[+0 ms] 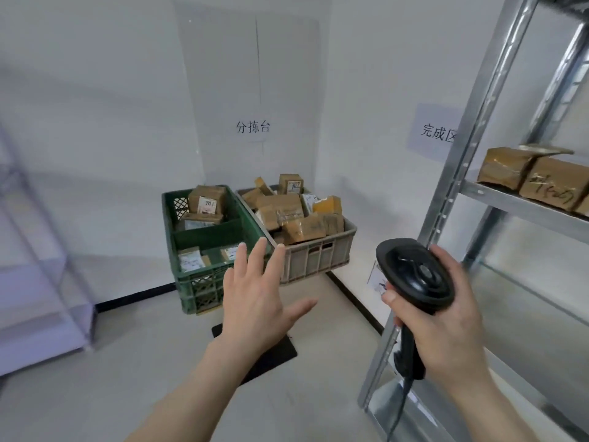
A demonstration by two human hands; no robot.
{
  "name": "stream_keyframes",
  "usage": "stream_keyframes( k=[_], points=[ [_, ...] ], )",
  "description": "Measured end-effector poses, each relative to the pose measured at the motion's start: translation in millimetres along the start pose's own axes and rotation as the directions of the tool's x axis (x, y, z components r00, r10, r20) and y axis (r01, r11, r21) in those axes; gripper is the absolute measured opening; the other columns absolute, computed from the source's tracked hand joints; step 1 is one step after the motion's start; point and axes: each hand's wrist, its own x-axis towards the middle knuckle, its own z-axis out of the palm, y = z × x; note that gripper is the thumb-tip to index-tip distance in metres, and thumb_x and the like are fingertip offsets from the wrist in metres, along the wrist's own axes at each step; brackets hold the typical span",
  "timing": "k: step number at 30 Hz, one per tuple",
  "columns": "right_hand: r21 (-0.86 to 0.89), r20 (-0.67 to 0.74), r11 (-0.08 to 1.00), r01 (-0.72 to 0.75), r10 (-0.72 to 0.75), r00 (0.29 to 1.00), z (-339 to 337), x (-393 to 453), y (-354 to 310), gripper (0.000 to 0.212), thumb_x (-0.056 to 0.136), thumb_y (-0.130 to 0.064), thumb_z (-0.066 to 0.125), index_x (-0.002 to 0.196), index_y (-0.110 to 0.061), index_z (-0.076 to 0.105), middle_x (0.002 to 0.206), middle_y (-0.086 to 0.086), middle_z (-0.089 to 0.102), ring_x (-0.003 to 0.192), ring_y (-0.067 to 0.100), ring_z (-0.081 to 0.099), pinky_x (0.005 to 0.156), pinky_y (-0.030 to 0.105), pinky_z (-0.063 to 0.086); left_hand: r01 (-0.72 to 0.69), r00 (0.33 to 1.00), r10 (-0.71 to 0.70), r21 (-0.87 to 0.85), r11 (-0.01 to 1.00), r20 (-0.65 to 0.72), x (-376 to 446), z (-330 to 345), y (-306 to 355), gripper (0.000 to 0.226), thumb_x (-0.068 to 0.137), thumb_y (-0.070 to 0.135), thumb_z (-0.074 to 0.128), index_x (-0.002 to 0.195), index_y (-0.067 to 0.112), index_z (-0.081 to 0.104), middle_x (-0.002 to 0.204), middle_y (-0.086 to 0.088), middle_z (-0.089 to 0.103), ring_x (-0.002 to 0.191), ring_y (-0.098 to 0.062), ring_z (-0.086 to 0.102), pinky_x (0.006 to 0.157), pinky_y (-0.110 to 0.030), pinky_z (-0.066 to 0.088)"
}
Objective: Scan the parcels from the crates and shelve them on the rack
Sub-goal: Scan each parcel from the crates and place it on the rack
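Left hand (pixel 255 301) outstretched, fingers spread; right hand (pixel 446 317) in curled grip.

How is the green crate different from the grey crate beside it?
The green crate is darker and only partly filled; a few parcels lie low inside it. The grey crate is heaped with parcels above its rim. The green crate's wall has lattice openings, the grey crate's has upright slots. Both stand on the floor in the corner, holding brown parcels.

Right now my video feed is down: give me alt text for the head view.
The left hand reaches open toward a green crate and a fuller grey crate of parcels on the floor, while the right hand grips a black scanner. Two parcels sit on the metal rack at right.
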Motion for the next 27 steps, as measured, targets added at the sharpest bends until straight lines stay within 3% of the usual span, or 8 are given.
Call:
stream_keyframes(
  k=[2, 5, 10, 16, 22, 27],
  points=[
    [0.022, 0.024, 1.0, -0.003, 0.002, 1.0, 21.7, 7.0, 2.9, 0.092, 0.054, -0.046, 0.092, 0.136, -0.05, 0.05, 0.127, -0.009, 0.065, 0.113, 0.036, 0.067, 0.097, 0.064, 0.053, 0.045, 0.999, -0.045, 0.007, 0.999, 0.004, 2.4, 0.5, -20.8, 0.104, 0.076, 0.089, 0.043, 0.159, 0.033, 0.016, 0.169, -0.002, 0.008, 0.155, -0.032, -0.002, 0.123, -0.051, 0.017],
    [0.032, 0.108, 0.999, -0.014, 0.011, 0.994, 52.9, 20.7, 11.2, 0.097, 0.047, -0.057, 0.093, 0.133, -0.057, 0.048, 0.126, -0.004, 0.066, 0.112, 0.041, 0.065, 0.098, 0.065, 0.052, 0.105, 0.994, -0.105, 0.014, 0.994, 0.004, 10.5, 2.1, -50.0, 0.103, 0.075, 0.089, 0.042, 0.158, 0.031, 0.023, 0.168, -0.002, 0.013, 0.155, -0.032, 0.002, 0.122, -0.051, 0.021],
    [0.033, 0.183, 0.999, -0.009, 0.003, 0.983, 101.5, 50.3, 31.0, 0.082, 0.069, -0.016, 0.093, 0.121, -0.064, 0.051, 0.12, -0.021, 0.063, 0.108, 0.036, 0.066, 0.095, 0.064, 0.053, 0.19, 0.982, -0.19, 0.049, 0.981, -0.004, 37.0, 14.8, -89.6, 0.097, 0.078, 0.085, 0.048, 0.155, 0.028, 0.029, 0.165, -0.004, 0.02, 0.154, -0.031, 0.008, 0.122, -0.049, 0.023],
    [0.091, 0.272, 0.994, -0.053, 0.026, 0.962, 148.4, 108.2, 64.3, 0.087, 0.071, -0.015, 0.092, 0.14, -0.045, 0.047, 0.123, -0.021, 0.061, 0.11, 0.034, 0.066, 0.096, 0.065, 0.053, 0.243, 0.969, -0.246, 0.09, 0.966, 0.02, 97.3, 43.0, -114.0, 0.086, 0.082, 0.076, 0.054, 0.151, 0.029, 0.033, 0.161, -0.001, 0.028, 0.149, -0.026, 0.019, 0.119, -0.048, 0.032],
    [0.109, 0.373, 0.993, -0.043, -0.001, 0.928, 187.9, 169.8, 92.8, 0.085, 0.071, -0.018, 0.091, 0.134, -0.055, 0.047, 0.123, -0.028, 0.059, 0.113, 0.024, 0.066, 0.096, 0.058, 0.056, 0.321, 0.942, -0.332, 0.159, 0.934, 0.049, 159.6, 70.7, -132.8, 0.09, 0.083, 0.075, 0.053, 0.155, 0.026, 0.029, 0.163, -0.003, 0.027, 0.151, -0.027, 0.017, 0.118, -0.05, 0.033],
    [0.122, 0.441, 0.991, -0.048, -0.011, 0.897, 213.5, 199.4, 115.0, 0.089, 0.073, -0.012, 0.09, 0.145, -0.04, 0.045, 0.123, -0.033, 0.058, 0.12, 0.01, 0.061, 0.096, 0.054, 0.057, 0.359, 0.92, -0.38, 0.187, 0.915, 0.095, 191.1, 95.9, -155.9, 0.09, 0.084, 0.075, 0.054, 0.155, 0.026, 0.029, 0.163, -0.004, 0.027, 0.152, -0.029, 0.018, 0.118, -0.051, 0.032]
  ],
)
